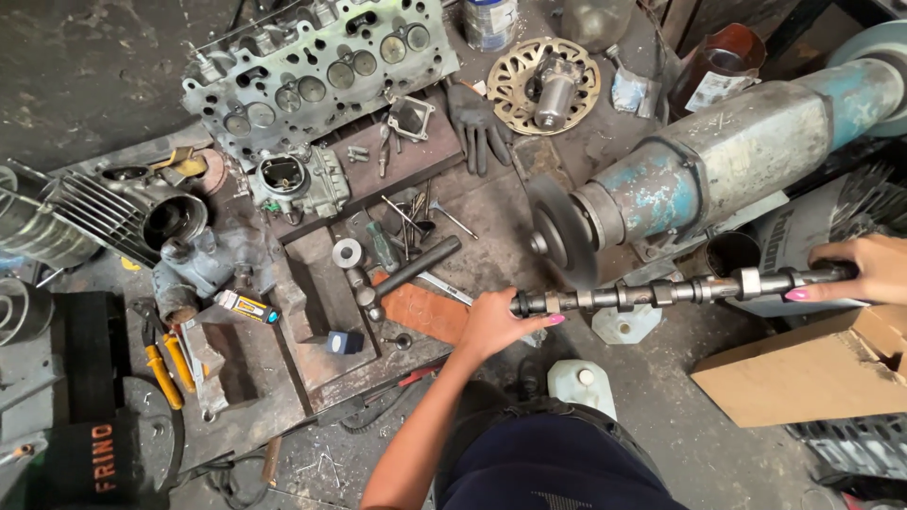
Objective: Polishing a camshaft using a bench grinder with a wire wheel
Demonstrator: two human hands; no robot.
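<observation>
Left hand [491, 324] is closed around the near end of a long grey camshaft [661, 291], the fingers wrapped over the shaft with pink nails showing at the tip. Far to the left of it, a finned engine cylinder [113, 212] is seen lying on the cluttered bench [85, 85], with yellow-handled pliers [162, 364] below it. A grey cylinder head [316, 66] is laid across the upper part of the bench, and a small carburettor [298, 181] is set just under it. A dark glove [477, 121] and a gold-coloured perforated disc [543, 83] are placed further right along the top. A black-handled hammer [411, 269] is rested just beside the left hand. The camshaft is held level in the air between both hands, passing just below the dark grinding wheel [557, 231] of a worn blue bench grinder [718, 161]; whether shaft and wheel touch cannot be told. A cardboard box [812, 368] is seen under the shaft's far end. Right hand [864, 269] is clasped over that far end, fingers curled round it.
</observation>
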